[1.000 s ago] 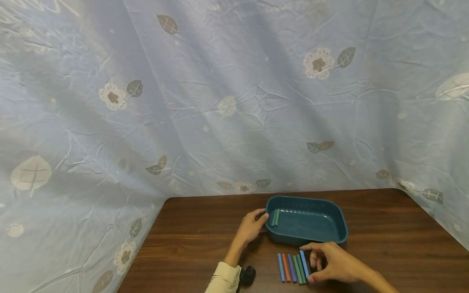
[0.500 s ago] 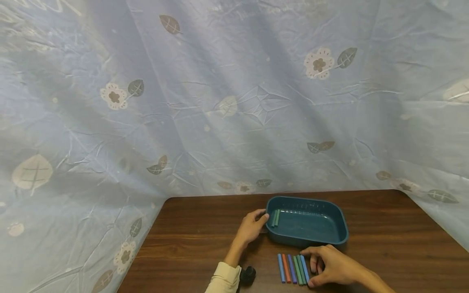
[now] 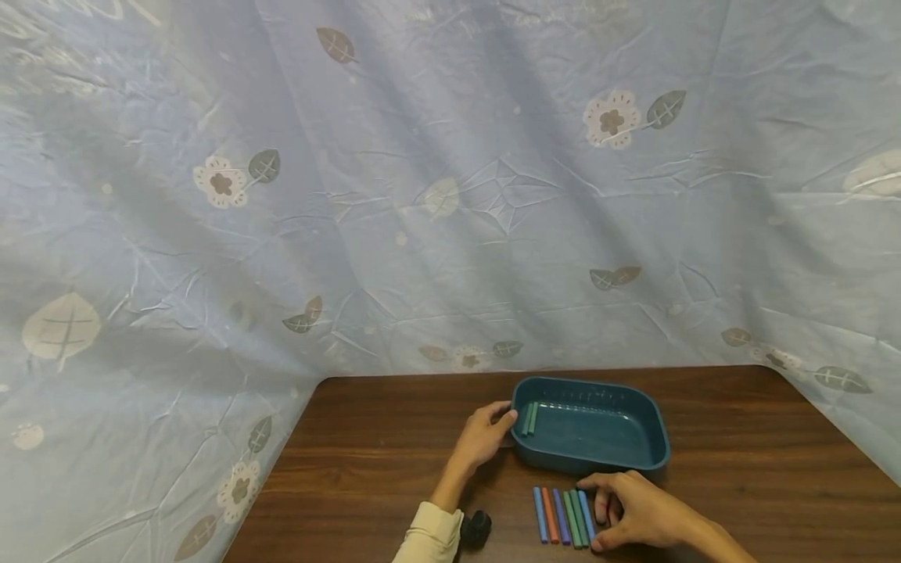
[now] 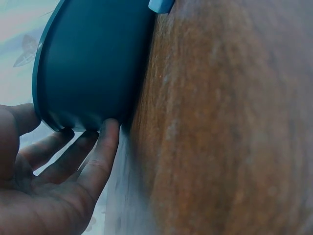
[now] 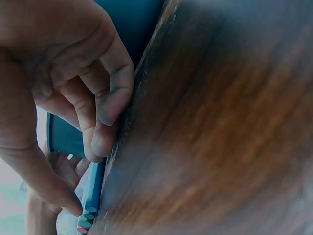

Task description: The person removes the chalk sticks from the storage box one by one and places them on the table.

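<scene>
A teal plastic basin [image 3: 590, 461] stands on the table, two green chalk sticks [image 3: 533, 419] lying at its left end. My left hand [image 3: 482, 438] holds that end, thumb at the rim and fingertips against the outer wall [image 4: 88, 83]. In front of the basin is a row of chalk sticks: blue [image 3: 540, 516], orange [image 3: 550, 516], purple [image 3: 561, 518], two green [image 3: 572, 519], then another blue chalk stick [image 3: 586, 516]. My right hand [image 3: 637, 508] spans this last one, index finger at its far end and thumb at its near end. The other right fingers are curled.
A dark brown wooden table [image 3: 394, 438] bears everything. A small black object [image 3: 476, 530] sits by the left sleeve [image 3: 432, 532]. Behind and beside the table hangs a pale blue curtain [image 3: 436, 258] with leaf and flower prints.
The right hand has lowered the tilted blue chalk stick flat beside the green ones, at the right end of the row. The left hand and basin have stayed put.
</scene>
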Demonstrator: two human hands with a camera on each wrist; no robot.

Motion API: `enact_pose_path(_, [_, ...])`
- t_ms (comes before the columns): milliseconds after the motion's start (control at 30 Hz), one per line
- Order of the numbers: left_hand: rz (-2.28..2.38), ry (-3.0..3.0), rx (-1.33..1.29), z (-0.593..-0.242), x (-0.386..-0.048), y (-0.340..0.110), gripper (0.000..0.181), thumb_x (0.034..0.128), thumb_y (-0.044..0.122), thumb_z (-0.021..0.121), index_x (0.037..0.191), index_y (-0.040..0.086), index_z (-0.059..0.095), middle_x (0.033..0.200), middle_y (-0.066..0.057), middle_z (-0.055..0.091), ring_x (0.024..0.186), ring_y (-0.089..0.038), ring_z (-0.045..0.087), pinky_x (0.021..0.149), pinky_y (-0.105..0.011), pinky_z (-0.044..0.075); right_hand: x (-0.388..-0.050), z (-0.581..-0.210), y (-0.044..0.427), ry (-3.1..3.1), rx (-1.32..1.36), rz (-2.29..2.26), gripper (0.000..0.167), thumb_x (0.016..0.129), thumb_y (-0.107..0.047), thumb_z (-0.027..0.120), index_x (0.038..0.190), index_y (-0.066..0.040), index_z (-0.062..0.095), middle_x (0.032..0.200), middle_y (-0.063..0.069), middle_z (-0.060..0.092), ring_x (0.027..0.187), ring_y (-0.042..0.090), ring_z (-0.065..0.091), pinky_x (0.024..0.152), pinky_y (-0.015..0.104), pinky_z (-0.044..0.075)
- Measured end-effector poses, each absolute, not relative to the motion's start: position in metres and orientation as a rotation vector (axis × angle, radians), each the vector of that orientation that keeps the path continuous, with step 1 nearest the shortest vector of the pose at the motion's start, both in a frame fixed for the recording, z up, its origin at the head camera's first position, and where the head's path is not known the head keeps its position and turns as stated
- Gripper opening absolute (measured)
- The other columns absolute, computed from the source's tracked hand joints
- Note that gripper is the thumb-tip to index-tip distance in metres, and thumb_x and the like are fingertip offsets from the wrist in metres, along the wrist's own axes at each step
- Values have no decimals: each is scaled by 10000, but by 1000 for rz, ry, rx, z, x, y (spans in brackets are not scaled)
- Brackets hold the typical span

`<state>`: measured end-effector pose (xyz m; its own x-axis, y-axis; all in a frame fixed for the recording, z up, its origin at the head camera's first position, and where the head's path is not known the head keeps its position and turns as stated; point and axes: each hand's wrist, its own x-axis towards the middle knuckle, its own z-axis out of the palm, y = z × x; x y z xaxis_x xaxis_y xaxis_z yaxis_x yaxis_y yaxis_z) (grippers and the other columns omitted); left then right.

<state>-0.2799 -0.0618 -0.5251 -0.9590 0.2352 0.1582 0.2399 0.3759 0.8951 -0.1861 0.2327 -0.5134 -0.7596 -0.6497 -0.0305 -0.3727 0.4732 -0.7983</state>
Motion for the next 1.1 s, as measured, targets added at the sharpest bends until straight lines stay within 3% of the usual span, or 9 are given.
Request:
enact_pose_path(267, [-1681,-2601,-459,-524,-280,-62,425,1083,323,642,1405,50,691,1428,-170,702,1383,-393,623,1166,-621,468,-188,-507,232,2404,-869,-1193,754,867,-281,910,1426,106,582,875,-61,681,710,-8,585,608,224,516])
enact_pose_path(867, [-1703,-2629,-440,-527,-276,-66,442,1094,352,625,1430,70,677,1438,-143,699,1318,-295,669,1141,-542,515,-188,-468,211,2452,-1013,-1222,724,919,-267,874,1437,130,561,901,-51,703,757,1,633,674,244,568])
enact_pose_path(1100, [-1762,-2612,-485,-527,-272,-69,457,1096,349,623,1436,46,666,1398,-157,715,1128,-193,744,1046,-448,593,-188,-464,205,2527,-990,-1233,700,940,-299,853,1442,100,573,897,-51,706,754,16,643,696,245,550])
